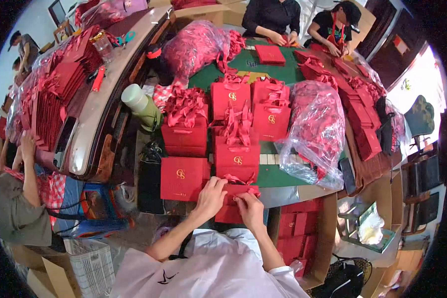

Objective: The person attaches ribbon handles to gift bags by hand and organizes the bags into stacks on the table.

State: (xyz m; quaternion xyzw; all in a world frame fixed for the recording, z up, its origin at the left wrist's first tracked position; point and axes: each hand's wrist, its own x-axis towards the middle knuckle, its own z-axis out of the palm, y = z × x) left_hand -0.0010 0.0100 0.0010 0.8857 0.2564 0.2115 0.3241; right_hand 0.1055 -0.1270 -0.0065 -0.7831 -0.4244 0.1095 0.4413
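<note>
The largest thing is the green tabletop (270, 176), which spreads in front of the left grip (211, 201) and the right grip (250, 208). To the right of the right grip, lower than the tabletop, there is an open cardboard box (328, 233) with red bags inside. Ahead and to the right of the right grip lies a clear plastic sack (315, 129) with red contents; a second sack (196, 49) lies farther, well ahead of the left grip. Between these sacks and the grips are stacks of red bags (270, 116), some with gold letters. Just left of the left grip is a lettered red bag (181, 179).

The handled bag (228, 214), also red, is between the two grips, at the near edge of the tabletop. The right grip is narrow and pinches this bag near its upper edge. The left grip touches its upper left corner; I cannot tell if it pinches too. A pale green bottle (141, 102) is ahead-left of the left grip, well apart. The smallest is a red ribbon (254, 191), just beside the right grip's fingertips.
</note>
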